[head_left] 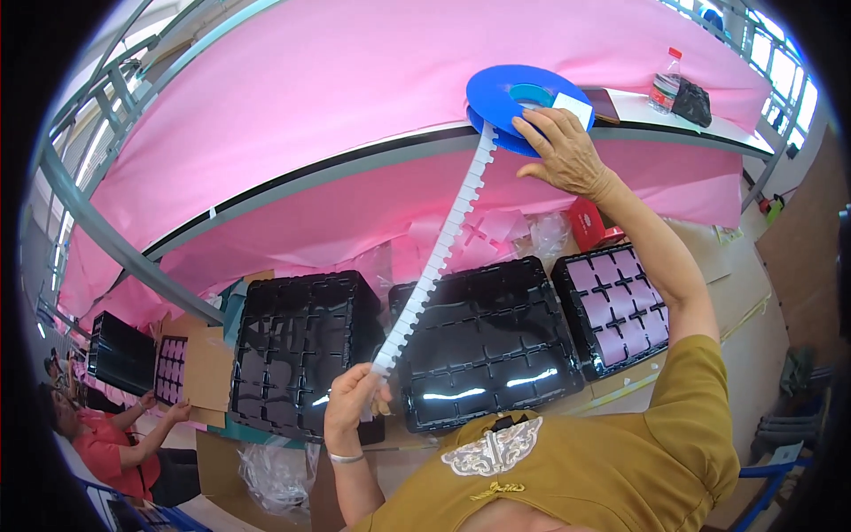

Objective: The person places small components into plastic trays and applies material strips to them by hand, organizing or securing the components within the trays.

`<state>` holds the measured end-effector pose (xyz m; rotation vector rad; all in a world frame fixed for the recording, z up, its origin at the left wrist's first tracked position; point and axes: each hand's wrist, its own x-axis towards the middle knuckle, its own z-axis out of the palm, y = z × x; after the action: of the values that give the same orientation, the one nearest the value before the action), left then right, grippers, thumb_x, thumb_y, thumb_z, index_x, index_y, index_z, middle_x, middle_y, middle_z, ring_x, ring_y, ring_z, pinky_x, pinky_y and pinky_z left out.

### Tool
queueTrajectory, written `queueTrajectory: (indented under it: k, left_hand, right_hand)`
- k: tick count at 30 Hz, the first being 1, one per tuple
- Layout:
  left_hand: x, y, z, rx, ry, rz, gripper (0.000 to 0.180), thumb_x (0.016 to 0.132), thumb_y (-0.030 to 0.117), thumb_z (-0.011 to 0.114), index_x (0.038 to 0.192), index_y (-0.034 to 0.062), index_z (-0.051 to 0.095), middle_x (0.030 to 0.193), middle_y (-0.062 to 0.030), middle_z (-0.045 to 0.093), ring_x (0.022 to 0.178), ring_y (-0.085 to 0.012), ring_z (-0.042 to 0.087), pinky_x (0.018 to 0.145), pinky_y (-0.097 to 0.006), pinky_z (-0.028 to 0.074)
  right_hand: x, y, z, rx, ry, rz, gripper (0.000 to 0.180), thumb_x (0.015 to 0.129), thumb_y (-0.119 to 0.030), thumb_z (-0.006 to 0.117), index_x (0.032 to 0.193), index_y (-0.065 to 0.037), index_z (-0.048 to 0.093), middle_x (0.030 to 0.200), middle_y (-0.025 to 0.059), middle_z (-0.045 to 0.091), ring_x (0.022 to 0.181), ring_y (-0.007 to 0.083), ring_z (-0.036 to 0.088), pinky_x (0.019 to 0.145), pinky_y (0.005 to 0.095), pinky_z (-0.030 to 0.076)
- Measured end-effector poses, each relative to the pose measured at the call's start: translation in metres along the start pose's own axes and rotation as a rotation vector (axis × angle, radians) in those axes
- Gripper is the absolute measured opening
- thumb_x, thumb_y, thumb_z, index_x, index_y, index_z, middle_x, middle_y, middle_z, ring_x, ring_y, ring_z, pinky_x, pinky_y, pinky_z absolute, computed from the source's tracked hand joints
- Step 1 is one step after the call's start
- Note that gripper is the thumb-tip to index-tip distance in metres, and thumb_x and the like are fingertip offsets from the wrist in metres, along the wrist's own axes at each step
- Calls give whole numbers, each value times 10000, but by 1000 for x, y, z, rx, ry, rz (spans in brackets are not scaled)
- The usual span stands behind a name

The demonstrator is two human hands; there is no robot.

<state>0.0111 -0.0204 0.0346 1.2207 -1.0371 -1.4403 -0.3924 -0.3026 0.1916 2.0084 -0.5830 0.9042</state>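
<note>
The left hand (353,401) pinches a white notched strip (441,251) running through open air above black plastic trays (483,341) to the pink-covered bench (310,97)'s edge, where the right hand (565,152), fingers spread, touches a round blue reel (493,91).

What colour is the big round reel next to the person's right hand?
The reel is bright blue; it shows best in the head view.

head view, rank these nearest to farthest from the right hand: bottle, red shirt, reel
1. Reel: right at the right hand, on its left.
2. Bottle: beyond the hand, to its right.
3. Red shirt: far lower left, on a co-worker.
</note>
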Motion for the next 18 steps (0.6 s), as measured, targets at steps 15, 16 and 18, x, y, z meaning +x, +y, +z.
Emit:
queueTrajectory:
  k: [15, 16, 18]
  left_hand:
    - [16, -11, 9, -23, -104, 11, 174, 977, 119, 537, 1049, -28, 597, 761, -83, 656, 616, -117, 621, 566, -219, 504]
    - [16, -10, 13, -22, -102, 11, 174, 977, 119, 537, 1049, -28, 597, 761, -83, 656, 616, -117, 621, 566, -219, 504]
    - [16, -3, 20, -33, -124, -35, 173, 984, 126, 532, 1056, -20, 592, 749, -73, 653, 603, -101, 613, 554, -216, 498]
  right_hand:
    - [4, 16, -24, 48, 98, 41, 554, 691, 57, 644, 1230, -1, 530, 1193, 172, 604, 1098, 338, 586, 956, 430, 459]
    - [12, 13, -17, 50, 106, 9, 554, 690, 51, 646, 1229, -3, 530, 1186, 168, 606, 1091, 332, 588, 953, 424, 460]
    - [21, 3, -1, 31, 139, 6, 549, 680, 33, 659, 1215, -13, 543, 1176, 161, 611, 1076, 319, 594, 940, 410, 466]
